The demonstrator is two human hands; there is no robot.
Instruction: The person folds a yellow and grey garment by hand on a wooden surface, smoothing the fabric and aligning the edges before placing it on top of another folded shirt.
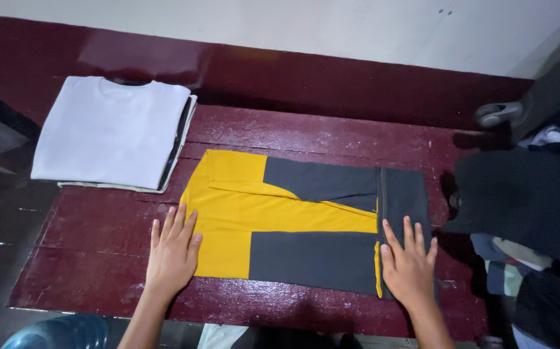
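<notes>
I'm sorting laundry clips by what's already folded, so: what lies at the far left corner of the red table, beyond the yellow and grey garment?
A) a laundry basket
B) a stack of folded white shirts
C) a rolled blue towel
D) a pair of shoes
B: a neat stack of folded white shirts lies at the far left of the red table, apart from the yellow and grey garment.

Folded white shirts (pixel 108 132), dark clothes pile (pixel 528 200)

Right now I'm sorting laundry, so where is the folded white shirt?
In the head view, the white shirt tops a small stack at the table's far left corner, beyond the left hand and left of the yellow and grey garment.
</notes>
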